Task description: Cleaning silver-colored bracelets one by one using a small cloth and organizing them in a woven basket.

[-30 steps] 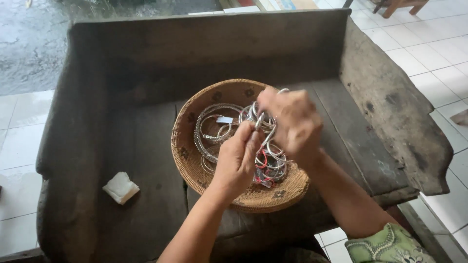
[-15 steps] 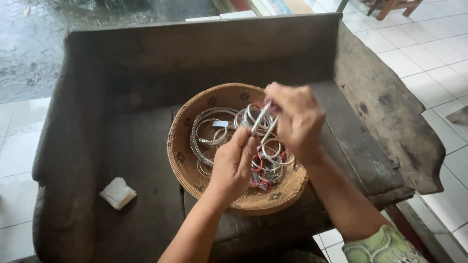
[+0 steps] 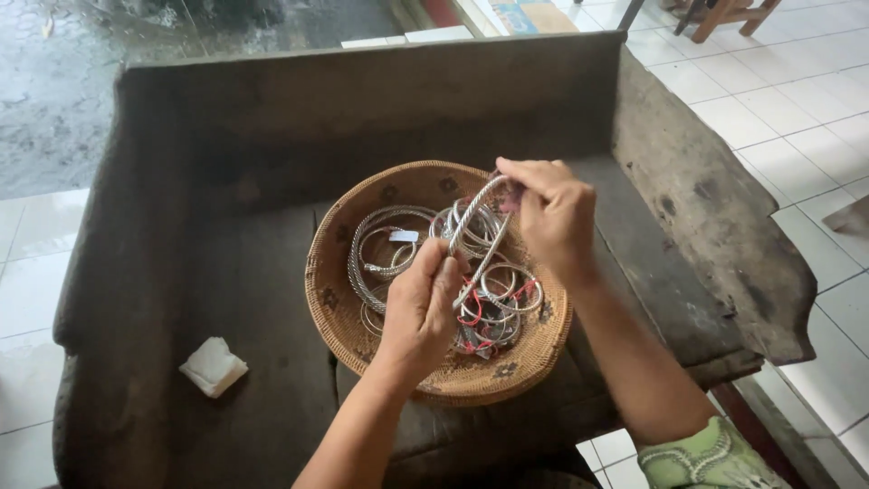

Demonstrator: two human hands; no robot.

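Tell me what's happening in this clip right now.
A person holds one silver bangle between both hands over a round woven basket. The left hand pinches its lower end and the right hand grips its upper end. More silver bangles, some with red ties, lie in the basket. The basket sits on a dark, worn wooden bench, with a folded white cloth lying off to one side.

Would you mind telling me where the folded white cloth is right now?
In the head view, the white cloth lies at lower left on the dark wooden bench, left of the woven basket, apart from both hands.
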